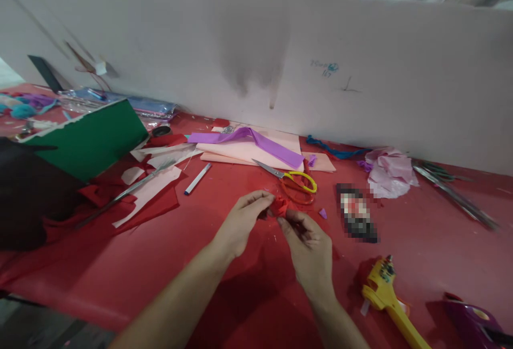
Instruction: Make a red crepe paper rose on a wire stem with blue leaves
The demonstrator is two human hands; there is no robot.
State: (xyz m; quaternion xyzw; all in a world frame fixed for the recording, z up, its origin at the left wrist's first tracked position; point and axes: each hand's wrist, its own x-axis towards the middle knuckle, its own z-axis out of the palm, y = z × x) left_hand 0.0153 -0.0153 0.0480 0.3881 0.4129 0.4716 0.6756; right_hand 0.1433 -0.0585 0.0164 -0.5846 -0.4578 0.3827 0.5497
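Between my two hands, just above the red tabletop, is a small gathered piece of red material (pixel 281 206), perhaps paper or cloth. My left hand (pixel 245 218) pinches its left side with thumb and fingertips. On the other side my right hand (pixel 308 245) is closed on its lower right edge. Right behind the piece lie scissors (pixel 301 182) with one yellow and one red handle, blades pointing left. A small purple scrap (pixel 323 213) rests beside my right hand.
A yellow glue gun (pixel 387 295) lies at front right, near a purple object (pixel 473 319). Behind are a purple strip (pixel 248 138) on folded peach sheets (pixel 228 155), a marker (pixel 197 179) and crumpled pink material (pixel 390 172). A green board (pixel 96 138) stands left; a white partition (pixel 180 44) closes the back.
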